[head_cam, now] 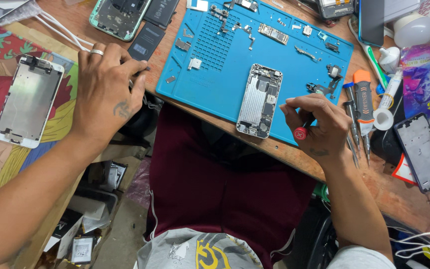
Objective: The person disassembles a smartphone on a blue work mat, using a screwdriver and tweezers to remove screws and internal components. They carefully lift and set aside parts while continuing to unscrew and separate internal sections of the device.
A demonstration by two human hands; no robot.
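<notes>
An opened phone body (261, 101) lies face up on a blue repair mat (210, 84), its inner parts exposed. My right hand (314, 124) sits just right of it, fingers closed around a small screwdriver with a red cap (300, 133). My left hand (108, 84), with a ring on one finger, rests knuckles up on the wooden table edge, its fingertips touching a black battery (146, 42). A white phone screen frame (28, 102) lies left of that hand.
Small screws and metal parts are spread across the mat. Several screwdrivers (357, 117) lie right of the mat, beside a dark phone frame (422, 152). A green phone shell (119, 17) sits at the back. My lap in dark red shorts fills the gap below the table.
</notes>
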